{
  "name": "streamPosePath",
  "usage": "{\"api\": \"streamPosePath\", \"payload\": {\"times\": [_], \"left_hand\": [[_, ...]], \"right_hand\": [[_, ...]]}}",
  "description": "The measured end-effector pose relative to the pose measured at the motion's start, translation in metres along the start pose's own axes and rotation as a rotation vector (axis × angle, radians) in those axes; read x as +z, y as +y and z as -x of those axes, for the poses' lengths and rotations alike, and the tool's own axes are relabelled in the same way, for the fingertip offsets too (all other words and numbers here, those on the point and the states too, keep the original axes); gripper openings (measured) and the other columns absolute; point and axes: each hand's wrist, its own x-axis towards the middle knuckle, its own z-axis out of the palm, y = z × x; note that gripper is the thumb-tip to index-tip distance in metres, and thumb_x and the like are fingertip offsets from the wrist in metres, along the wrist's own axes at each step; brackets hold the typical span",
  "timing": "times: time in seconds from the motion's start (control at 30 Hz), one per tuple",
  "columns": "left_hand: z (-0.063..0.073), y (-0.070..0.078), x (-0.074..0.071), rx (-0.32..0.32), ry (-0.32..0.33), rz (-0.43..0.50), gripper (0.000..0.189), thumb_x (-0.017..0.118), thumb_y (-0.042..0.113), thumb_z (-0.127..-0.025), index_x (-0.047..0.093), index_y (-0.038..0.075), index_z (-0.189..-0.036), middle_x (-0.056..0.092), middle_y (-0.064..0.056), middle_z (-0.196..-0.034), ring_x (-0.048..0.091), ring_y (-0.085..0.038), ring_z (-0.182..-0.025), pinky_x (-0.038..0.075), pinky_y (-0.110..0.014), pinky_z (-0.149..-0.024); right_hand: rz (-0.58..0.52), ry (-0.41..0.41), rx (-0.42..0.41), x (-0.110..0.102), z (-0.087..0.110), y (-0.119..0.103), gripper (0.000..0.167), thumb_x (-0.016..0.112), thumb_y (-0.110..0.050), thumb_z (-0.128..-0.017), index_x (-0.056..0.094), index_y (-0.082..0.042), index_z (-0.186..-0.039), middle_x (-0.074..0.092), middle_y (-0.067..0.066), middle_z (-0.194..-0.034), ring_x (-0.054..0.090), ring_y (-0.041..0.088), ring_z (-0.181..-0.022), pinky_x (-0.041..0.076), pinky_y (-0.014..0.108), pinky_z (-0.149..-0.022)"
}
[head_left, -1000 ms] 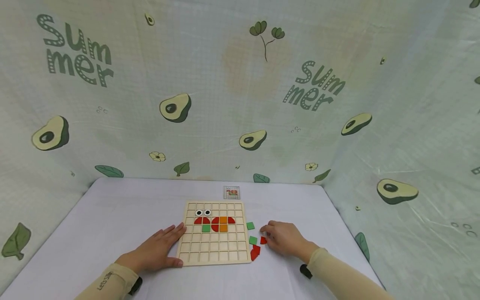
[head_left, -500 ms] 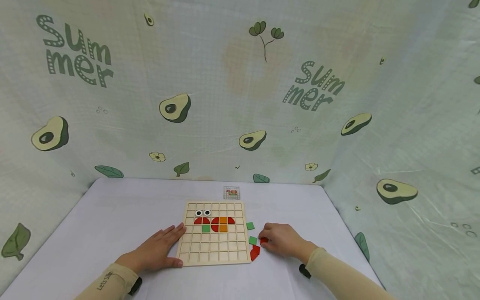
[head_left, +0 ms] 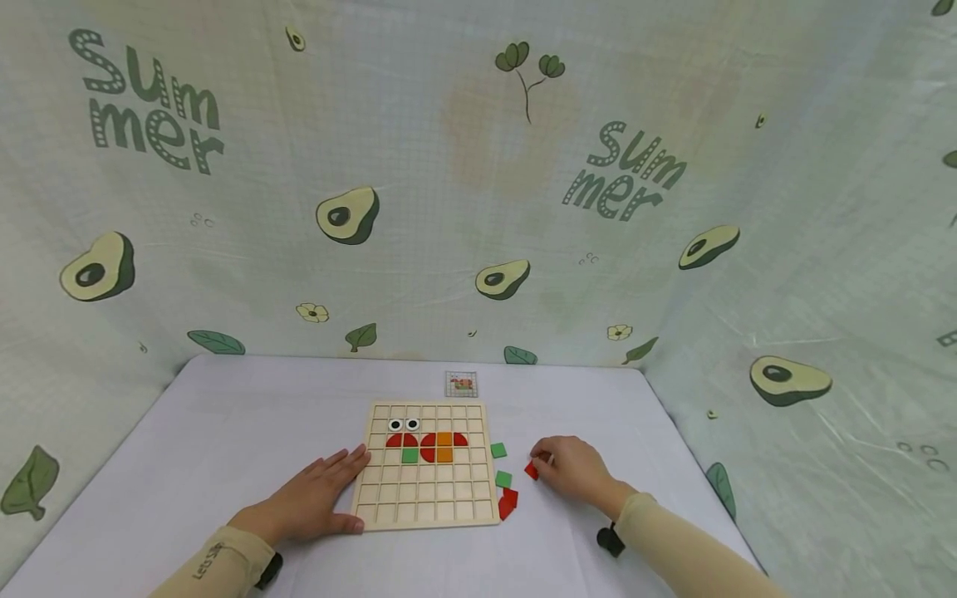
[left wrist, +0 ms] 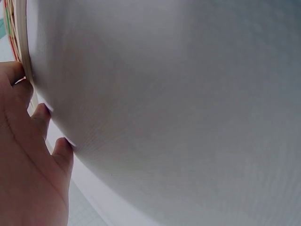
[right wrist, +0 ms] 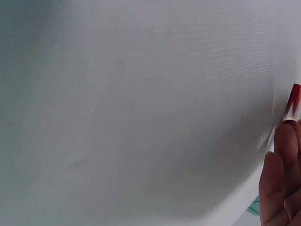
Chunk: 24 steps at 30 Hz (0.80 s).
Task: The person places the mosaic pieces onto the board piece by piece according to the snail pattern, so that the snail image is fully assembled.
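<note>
My right hand (head_left: 574, 470) pinches a small red tile (head_left: 532, 470) between thumb and fingers, low over the table to the right of the board. In the right wrist view, the red tile (right wrist: 294, 98) peeks out beyond the fingertips. My left hand (head_left: 314, 494) rests against the left edge of the wooden grid board (head_left: 422, 508), fingers spread along it and thumb at the near corner. On the board sit two eye tiles (head_left: 404, 424), red quarter-circle tiles (head_left: 429, 447), orange square tiles (head_left: 444, 447) and one green square tile (head_left: 409, 455).
Right of the board lie two green square tiles, a farther green tile (head_left: 498, 450) and a nearer green tile (head_left: 504, 479). Overlapping red tiles (head_left: 508, 503) lie by its near right corner. Behind the board is a small picture card (head_left: 461, 384) on the white-covered table (head_left: 284, 399).
My right hand has taken hold of the red tile and moved it slightly right and away from me, turning it. The left hand stays at the board's edge.
</note>
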Motion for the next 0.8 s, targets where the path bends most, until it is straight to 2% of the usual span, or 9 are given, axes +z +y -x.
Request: {"api": "streamPosePath", "payload": {"times": [0.13, 0.27, 0.47, 0.63, 0.8], "left_hand": [[0.0004, 0.0008, -0.0009, 0.001, 0.001, -0.001, 0.107, 0.073, 0.067, -0.074, 0.037, 0.006, -0.154, 0.032, -0.011, -0.159, 0.028, -0.039, -0.144, 0.023, -0.061, -0.115], [0.0006, 0.0013, -0.0016, 0.004, 0.001, 0.007, 0.106, 0.074, 0.066, -0.074, 0.037, 0.005, -0.153, 0.033, -0.012, -0.159, 0.029, -0.040, -0.144, 0.023, -0.061, -0.115], [0.0012, 0.0020, -0.0024, 0.008, 0.001, 0.015, 0.106, 0.074, 0.065, -0.075, 0.037, 0.005, -0.153, 0.032, -0.013, -0.159, 0.029, -0.040, -0.144, 0.023, -0.061, -0.115], [0.0025, 0.0017, -0.0026, 0.012, 0.000, 0.012, 0.105, 0.074, 0.064, -0.076, 0.036, 0.004, -0.154, 0.032, -0.012, -0.159, 0.028, -0.040, -0.144, 0.023, -0.061, -0.115], [0.0018, 0.0012, -0.0021, 0.015, 0.003, 0.009, 0.106, 0.074, 0.065, -0.075, 0.036, 0.005, -0.154, 0.032, -0.013, -0.159, 0.029, -0.040, -0.144, 0.023, -0.062, -0.115]], "right_hand": [[-0.021, -0.058, -0.004, -0.0022, 0.0028, 0.0013, 0.016, 0.077, -0.021, -0.086, 0.075, -0.019, -0.102, 0.058, -0.015, -0.084, 0.052, 0.007, -0.073, 0.049, 0.025, -0.063], [-0.017, -0.105, -0.049, -0.0032, 0.0044, 0.0036, 0.026, 0.080, -0.024, -0.084, 0.075, -0.019, -0.109, 0.058, -0.011, -0.093, 0.051, 0.007, -0.076, 0.049, 0.024, -0.064], [-0.031, -0.122, -0.115, -0.0016, 0.0023, 0.0079, 0.028, 0.080, -0.024, -0.086, 0.074, -0.020, -0.113, 0.059, -0.009, -0.105, 0.052, 0.007, -0.078, 0.050, 0.021, -0.067], [-0.014, -0.120, -0.160, -0.0006, 0.0009, 0.0092, 0.024, 0.080, -0.024, -0.086, 0.075, -0.020, -0.110, 0.060, -0.008, -0.103, 0.051, 0.005, -0.078, 0.050, 0.022, -0.068], [0.008, -0.092, -0.134, 0.0012, 0.0017, 0.0093, 0.023, 0.080, -0.029, -0.086, 0.075, -0.020, -0.107, 0.059, -0.010, -0.098, 0.050, 0.004, -0.076, 0.049, 0.022, -0.065]]}}
